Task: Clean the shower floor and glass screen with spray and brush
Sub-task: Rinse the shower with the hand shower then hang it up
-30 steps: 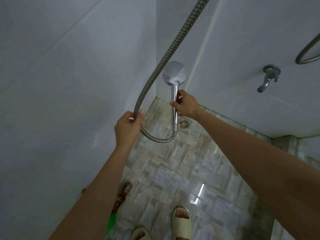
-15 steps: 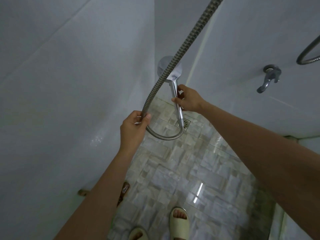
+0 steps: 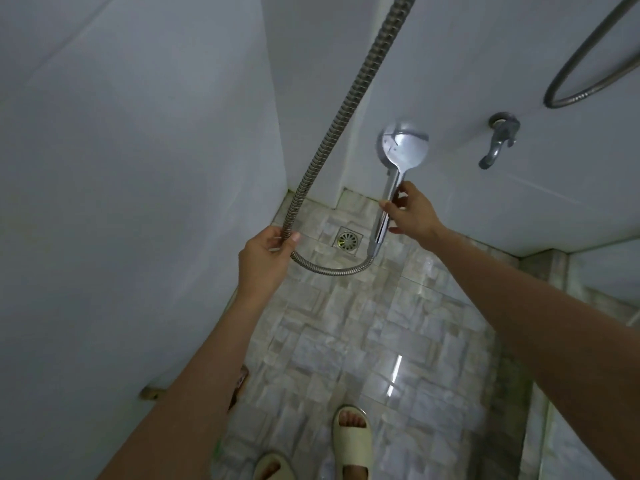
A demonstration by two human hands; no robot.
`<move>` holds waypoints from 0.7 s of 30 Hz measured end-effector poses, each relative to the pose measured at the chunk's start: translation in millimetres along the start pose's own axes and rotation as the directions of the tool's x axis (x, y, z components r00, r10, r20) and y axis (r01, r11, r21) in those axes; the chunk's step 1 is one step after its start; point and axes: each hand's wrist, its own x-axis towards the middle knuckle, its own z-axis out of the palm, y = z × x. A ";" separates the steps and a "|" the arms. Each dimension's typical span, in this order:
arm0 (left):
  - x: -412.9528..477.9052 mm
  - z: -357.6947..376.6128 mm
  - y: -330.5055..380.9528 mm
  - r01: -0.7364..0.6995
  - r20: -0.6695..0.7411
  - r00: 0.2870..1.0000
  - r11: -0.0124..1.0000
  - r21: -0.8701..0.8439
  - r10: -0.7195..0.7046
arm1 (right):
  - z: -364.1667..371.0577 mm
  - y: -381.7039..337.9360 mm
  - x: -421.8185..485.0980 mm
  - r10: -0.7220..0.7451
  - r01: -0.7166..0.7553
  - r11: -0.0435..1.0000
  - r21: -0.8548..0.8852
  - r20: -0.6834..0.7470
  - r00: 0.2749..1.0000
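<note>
— While both hands are up, call them quick. Left?
— Left hand (image 3: 266, 258) grips the ribbed metal hose (image 3: 346, 109), thumb on top and fingers curled under it, close to the left wall (image 3: 138, 168).
— Right?
— Right hand (image 3: 412, 216) holds the shower head (image 3: 403, 148) by its chrome handle, thumb on one side and fingertips on the other. The round face is up and turned towards us, in front of the far wall.
— Hose route?
— It leaves the bottom of the handle, sags in a U over the floor and reaches the left hand. From there it climbs out of the top of the view.
— Task surface?
— Shower floor (image 3: 346, 323) is below the hands, patchwork grey-beige tiles, shiny, with a bright streak of reflected light near the feet. A square drain (image 3: 347, 240) sits in the far corner, showing between the two hands.
— Fixtures?
— A chrome tap (image 3: 498, 140) is on the right wall, right of the shower head. A second hose loop (image 3: 588, 74) hangs above it, top right.
— Any text, brands?
— A brown object (image 3: 242, 379) lies low by the left wall, half behind the left forearm. Marks on it are too blurred to read.
— Feet?
— Two cream slippers (image 3: 351, 438) are at the near edge, toes pointing towards the drain.
</note>
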 end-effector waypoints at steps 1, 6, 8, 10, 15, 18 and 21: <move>-0.3 2.4 -0.4 -0.001 0.012 1.000 1.000 0.015 0.001 | -5.1 10.0 -4.9 0.034 -0.033 0.998 0.054 -0.022 0.999; -11.1 21.5 -0.7 -0.020 0.106 0.994 0.997 0.071 0.013 | -28.1 69.2 -36.4 0.196 -0.153 0.937 0.314 -0.109 0.974; -18.3 31.9 0.2 -0.034 0.150 0.988 0.996 0.087 0.021 | -37.1 87.1 -52.8 0.260 -0.161 0.888 0.430 -0.182 0.948; -27.0 45.5 0.9 -0.047 0.199 0.980 0.994 0.100 0.027 | -49.5 104.0 -75.0 0.313 -0.133 0.841 0.525 -0.272 0.910; -38.9 78.8 -2.4 -0.099 0.328 0.943 0.987 0.123 0.053 | -74.7 164.6 -138.6 0.524 -0.082 0.675 0.734 -0.398 0.753; -44.8 94.7 1.3 -0.093 0.389 0.920 0.988 0.124 0.037 | -75.7 199.1 -174.8 0.672 -0.119 0.533 0.837 -0.333 0.662; -52.7 103.5 6.3 -0.095 0.428 0.904 0.985 0.142 0.026 | -66.5 223.5 -203.8 0.734 -0.155 0.419 0.894 -0.234 0.637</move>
